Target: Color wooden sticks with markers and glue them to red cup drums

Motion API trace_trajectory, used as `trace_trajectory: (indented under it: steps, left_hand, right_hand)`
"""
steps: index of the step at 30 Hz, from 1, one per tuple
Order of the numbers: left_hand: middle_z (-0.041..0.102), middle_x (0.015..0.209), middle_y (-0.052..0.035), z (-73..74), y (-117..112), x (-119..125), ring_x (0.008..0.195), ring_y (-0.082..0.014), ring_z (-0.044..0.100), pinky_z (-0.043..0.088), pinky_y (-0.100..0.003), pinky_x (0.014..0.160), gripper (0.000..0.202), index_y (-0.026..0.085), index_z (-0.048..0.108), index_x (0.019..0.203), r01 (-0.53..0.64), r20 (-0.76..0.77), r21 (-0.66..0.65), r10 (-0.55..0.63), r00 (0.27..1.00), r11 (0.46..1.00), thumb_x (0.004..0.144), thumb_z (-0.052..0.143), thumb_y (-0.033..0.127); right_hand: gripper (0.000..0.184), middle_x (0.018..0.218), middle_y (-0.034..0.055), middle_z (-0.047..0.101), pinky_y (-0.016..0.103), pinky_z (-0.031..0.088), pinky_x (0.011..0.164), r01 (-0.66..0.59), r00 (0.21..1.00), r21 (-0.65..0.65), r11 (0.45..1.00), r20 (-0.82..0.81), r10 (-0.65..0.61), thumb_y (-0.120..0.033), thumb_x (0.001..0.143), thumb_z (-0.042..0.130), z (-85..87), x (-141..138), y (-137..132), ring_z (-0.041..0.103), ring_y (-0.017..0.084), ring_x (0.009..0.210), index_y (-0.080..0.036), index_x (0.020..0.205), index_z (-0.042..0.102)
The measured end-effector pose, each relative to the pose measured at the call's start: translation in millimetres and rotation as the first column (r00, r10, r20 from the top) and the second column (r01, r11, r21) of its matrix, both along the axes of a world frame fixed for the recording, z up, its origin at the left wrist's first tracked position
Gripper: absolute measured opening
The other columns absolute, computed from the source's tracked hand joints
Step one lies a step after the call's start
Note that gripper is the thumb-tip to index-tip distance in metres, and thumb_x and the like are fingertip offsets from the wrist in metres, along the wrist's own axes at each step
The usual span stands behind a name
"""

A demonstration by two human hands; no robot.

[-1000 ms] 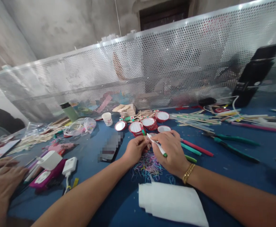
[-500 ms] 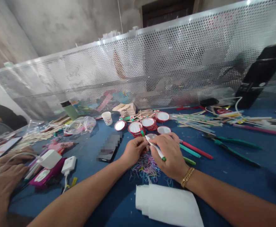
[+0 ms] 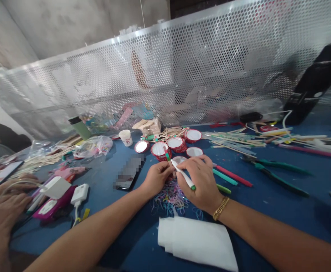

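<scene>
Stick (image 3: 167, 155), banded red and green, sits at the clock's centre, leaning toward eleven, its lower part hidden in the left hand (image 3: 157, 176), whose thumb and fingers are pinched together on it. The right hand (image 3: 201, 177) holds a white marker (image 3: 186, 176) in a writing grip, fingers closed round the barrel, tip by the stick; whether it touches, I cannot tell. Just below, at six, lie tangled bands (image 3: 169, 200); at five, a white pouch (image 3: 196, 241). Red-rimmed discs (image 3: 176, 143), some stacked, run from ten round to three. The phone (image 3: 127, 181) lies at eight, the cup (image 3: 126, 138) stands at ten. Pens (image 3: 235, 175) point out between three and four, with pliers (image 3: 281, 183) beyond at three. Well apart, between eight and nine, a co-worker's hand (image 3: 5, 211) rests on the table (image 3: 267, 200). Across twelve stretches a mesh screen (image 3: 154, 75).
</scene>
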State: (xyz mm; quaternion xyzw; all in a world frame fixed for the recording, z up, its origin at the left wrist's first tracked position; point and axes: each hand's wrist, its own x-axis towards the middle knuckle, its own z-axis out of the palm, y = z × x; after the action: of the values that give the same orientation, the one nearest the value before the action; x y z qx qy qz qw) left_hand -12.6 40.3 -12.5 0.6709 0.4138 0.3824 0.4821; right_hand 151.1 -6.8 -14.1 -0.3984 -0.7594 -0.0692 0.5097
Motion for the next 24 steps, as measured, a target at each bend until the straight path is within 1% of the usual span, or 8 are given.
trace_trajectory:
  steps: [6, 11, 15, 19, 24]
  left_hand:
    - [0.046, 0.055, 0.0046, 2.7, -2.2, 2.9, 0.052, -0.0081, 0.036, 0.028, -0.022, 0.05, 0.046, 0.016, 0.053, 0.062, -0.02, 0.025, -0.006, 0.02, 0.999, 1.0, 0.075, 0.069, 0.057]
    - [0.048, 0.056, 0.0042, 3.3, -3.4, 3.6, 0.052, -0.0081, 0.037, 0.03, -0.022, 0.051, 0.045, 0.016, 0.053, 0.062, -0.013, 0.043, -0.012, 0.013, 0.999, 1.0, 0.075, 0.07, 0.055]
    - [0.049, 0.056, 0.0034, 4.4, -3.8, 3.5, 0.053, -0.0087, 0.039, 0.031, -0.022, 0.051, 0.046, 0.016, 0.053, 0.061, -0.013, 0.033, -0.012, 0.013, 0.999, 1.0, 0.076, 0.068, 0.057]
    - [0.049, 0.056, 0.0031, 2.2, -2.1, 2.4, 0.052, -0.0088, 0.039, 0.031, -0.023, 0.051, 0.047, 0.016, 0.053, 0.062, -0.01, 0.03, -0.012, 0.01, 0.999, 1.0, 0.077, 0.066, 0.06]
    - [0.049, 0.058, 0.0033, -2.4, 1.0, 0.2, 0.053, -0.0084, 0.038, 0.03, -0.022, 0.051, 0.045, 0.016, 0.055, 0.064, 0.005, 0.024, 0.013, -0.005, 1.0, 1.0, 0.079, 0.065, 0.057]
  right_hand:
    - [0.005, 0.083, 0.0016, 0.067, 0.043, 0.033, 0.091, -0.035, 0.999, -0.011, 0.999, 0.006, 0.036, -0.023, 0.091, 0.051, 0.3, -1.0, -0.2, 0.06, 0.019, 0.083, -0.021, 0.091, 0.056]
    - [0.005, 0.083, 0.0015, 0.067, 0.043, 0.033, 0.091, -0.044, 0.999, -0.003, 0.999, 0.009, 0.044, -0.024, 0.091, 0.052, -0.9, -0.7, -0.5, 0.06, 0.02, 0.084, -0.021, 0.092, 0.056]
    - [0.005, 0.083, 0.0015, 0.066, 0.044, 0.033, 0.091, -0.041, 0.999, 0.001, 0.999, 0.003, 0.041, -0.023, 0.091, 0.052, -0.7, 0.2, -0.8, 0.06, 0.02, 0.083, -0.021, 0.092, 0.056]
    - [0.005, 0.083, 0.0014, 0.067, 0.043, 0.033, 0.091, -0.032, 0.999, -0.016, 0.999, -0.004, 0.032, -0.022, 0.091, 0.051, -0.1, 0.6, -0.9, 0.06, 0.02, 0.083, -0.021, 0.092, 0.056]
    - [0.006, 0.086, 0.0014, 0.068, 0.043, 0.032, 0.092, -0.045, 0.999, -0.022, 0.999, 0.002, 0.045, -0.023, 0.092, 0.05, -0.3, -0.3, -0.4, 0.059, 0.019, 0.084, -0.022, 0.092, 0.056]
